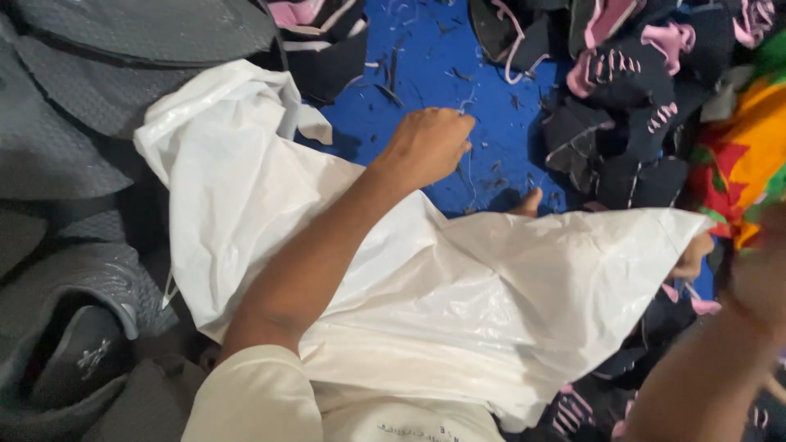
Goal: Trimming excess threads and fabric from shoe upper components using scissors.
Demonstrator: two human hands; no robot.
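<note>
White plastic bag (491,303) lies spread under your left forearm. Its far edge sits just below your left hand (427,147) and its body runs back toward your lap.

Your left hand is curled into a loose fist, knuckles up and fingers tucked under. It hovers over the blue surface (426,57) just past the bag's edge. Nothing shows between the fingers, so I cannot tell whether you have pinched up a scrap.

Your right hand (757,274) is off to the side of that fist, near the bag's pointed corner. It is blurred, so I cannot tell how far open it is or whether it has the bag. Fingertips show at that corner, but I cannot say whose they are.

My reading is that you are working at the bag's edge with the sheet not yet lifted. Any next move would call for a firm pinch on the thin, slippery plastic, keeping it clear of the litter.

Dark threads (393,78) lie scattered just beyond your left knuckles. Further out are black-and-pink fabric pieces (630,74), with grey textured pieces (74,123) on the opposite side of your arm. A bright multicoloured cloth (757,139) lies beyond your right hand.
</note>
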